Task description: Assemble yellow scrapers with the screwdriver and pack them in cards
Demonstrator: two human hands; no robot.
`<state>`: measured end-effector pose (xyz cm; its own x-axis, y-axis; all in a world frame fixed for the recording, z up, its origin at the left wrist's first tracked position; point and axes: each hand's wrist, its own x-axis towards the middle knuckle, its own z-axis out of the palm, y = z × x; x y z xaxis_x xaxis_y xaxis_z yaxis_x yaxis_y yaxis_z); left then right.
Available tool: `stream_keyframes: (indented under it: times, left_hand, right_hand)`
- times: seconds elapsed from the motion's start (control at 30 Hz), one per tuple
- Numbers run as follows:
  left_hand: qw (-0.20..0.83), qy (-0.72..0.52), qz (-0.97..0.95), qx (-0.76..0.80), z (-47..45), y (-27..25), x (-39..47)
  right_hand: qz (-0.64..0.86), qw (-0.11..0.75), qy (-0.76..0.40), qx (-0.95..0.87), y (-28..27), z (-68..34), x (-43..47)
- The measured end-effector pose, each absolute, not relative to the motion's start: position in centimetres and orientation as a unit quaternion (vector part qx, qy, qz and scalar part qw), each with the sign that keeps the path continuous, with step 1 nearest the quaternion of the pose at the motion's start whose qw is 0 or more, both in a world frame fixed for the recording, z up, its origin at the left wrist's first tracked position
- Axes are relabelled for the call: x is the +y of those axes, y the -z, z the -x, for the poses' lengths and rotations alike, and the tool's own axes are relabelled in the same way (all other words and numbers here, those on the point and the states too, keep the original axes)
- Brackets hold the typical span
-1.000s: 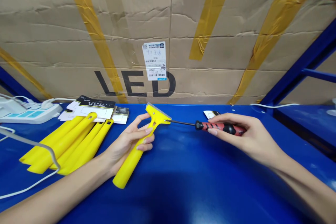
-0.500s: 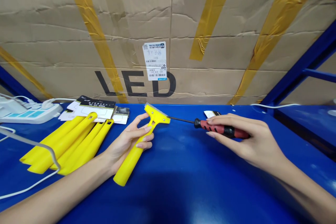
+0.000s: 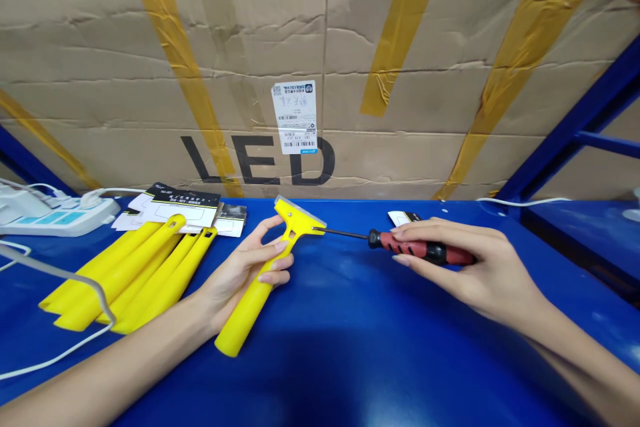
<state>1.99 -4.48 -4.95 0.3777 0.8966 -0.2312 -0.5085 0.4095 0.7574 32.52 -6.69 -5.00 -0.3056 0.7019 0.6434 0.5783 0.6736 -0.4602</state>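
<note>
My left hand is closed around the neck of a yellow scraper, whose wide head with a metal edge points up and to the right. Two small screws show on that head. In my right hand is a screwdriver with a red and black handle, gripped between thumb and fingers. Its dark shaft points left, and the tip is at the screw on the right side of the scraper's head. Whether the tip sits in the screw's slot I cannot tell.
Several yellow handles with black-and-white cards lie on the blue surface at left. Behind them is a white power strip with cables. A small card lies behind my right hand. A taped cardboard box stands at the back.
The screwdriver's tip has shifted slightly left and down, from the right edge of the scraper's head to its right screw. My left hand has barely moved.
</note>
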Motion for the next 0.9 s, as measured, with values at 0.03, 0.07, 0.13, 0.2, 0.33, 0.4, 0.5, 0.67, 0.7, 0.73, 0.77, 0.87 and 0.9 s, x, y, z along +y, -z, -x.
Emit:
stream_keyframes:
  times: [0.03, 0.07, 0.13, 0.2, 0.33, 0.4, 0.5, 0.67, 0.7, 0.73, 0.77, 0.87, 0.9]
  left_hand:
    - [0.774, -0.453, -0.301, 0.324, -2.0, 5.0, -4.5]
    - [0.774, -0.451, -0.304, 0.324, -1.9, 5.1, -4.5]
    - [0.769, -0.447, -0.320, 0.327, -1.9, 5.2, -4.5]
    - [0.756, -0.442, -0.353, 0.329, -2.0, 5.4, -4.5]
    - [0.713, -0.447, -0.428, 0.329, -2.4, 5.7, -4.8]
    - [0.696, -0.451, -0.445, 0.339, -2.5, 5.7, -4.8]
    - [0.681, -0.456, -0.449, 0.355, -2.7, 5.7, -4.8]
    - [0.658, -0.475, -0.459, 0.362, -3.0, 5.7, -5.1]
    - [0.657, -0.470, -0.464, 0.363, -3.0, 5.7, -5.2]
    - [0.657, -0.465, -0.469, 0.364, -3.1, 5.7, -5.3]
    - [0.657, -0.461, -0.472, 0.365, -3.1, 5.7, -5.4]
    - [0.654, -0.466, -0.465, 0.372, -3.3, 5.6, -5.7]
    - [0.653, -0.471, -0.460, 0.374, -3.4, 5.5, -5.8]
  right_hand:
    - [0.387, 0.430, -0.065, -0.813, 5.0, -32.6, -6.7]
    - [0.375, 0.426, -0.055, -0.822, 4.9, -32.7, -6.6]
    - [0.362, 0.422, -0.031, -0.831, 4.8, -32.7, -6.7]
    - [0.379, 0.423, -0.020, -0.823, 4.6, -32.4, -6.9]
    - [0.514, 0.424, -0.145, -0.731, 4.4, -31.9, -7.2]
    - [0.546, 0.422, -0.242, -0.682, 4.3, -32.1, -7.1]
    - [0.513, 0.400, -0.325, -0.686, 4.2, -32.6, -6.9]
    - [0.522, 0.431, -0.358, -0.643, 4.7, -32.0, -6.5]
    - [0.539, 0.447, -0.351, -0.621, 4.8, -31.8, -6.4]
    - [0.548, 0.461, -0.348, -0.605, 4.9, -31.7, -6.4]
    - [0.548, 0.469, -0.351, -0.598, 4.9, -31.8, -6.3]
    - [0.501, 0.475, -0.371, -0.621, 5.0, -32.1, -6.2]
    - [0.491, 0.479, -0.363, -0.631, 5.0, -32.2, -6.2]
